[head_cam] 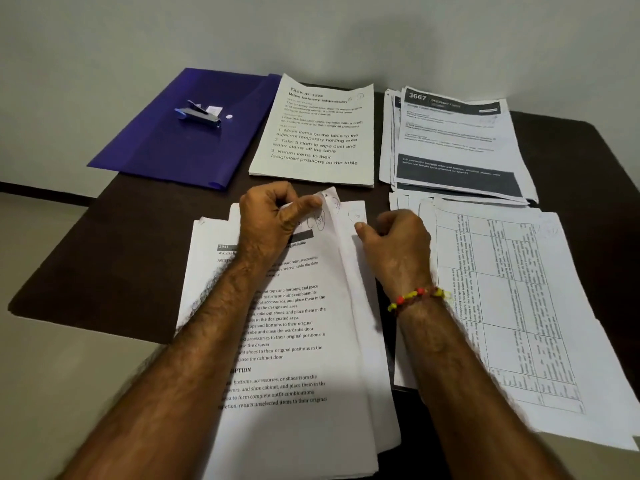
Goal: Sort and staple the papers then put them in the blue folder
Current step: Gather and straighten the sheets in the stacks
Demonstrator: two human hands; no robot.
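hands: left hand (273,216) pinches near paper stack's (294,341) far corner, right hand (398,240) curled, holding nothing.

Table (104,237): dark brown. Folder (173,140): translucent blue-violet. Stapler (199,116): dark blue with grey metal. Near stack (294,323): white sheets, black print, one black heading bar. Far middle stack (315,133): off-white, black print. Far right stack (457,140): white with dark charcoal bands, white numerals. Right sheets (512,299): white, black ruled grid. Bracelet (419,296): red and yellow beads. Wall (311,29): pale grey-green.
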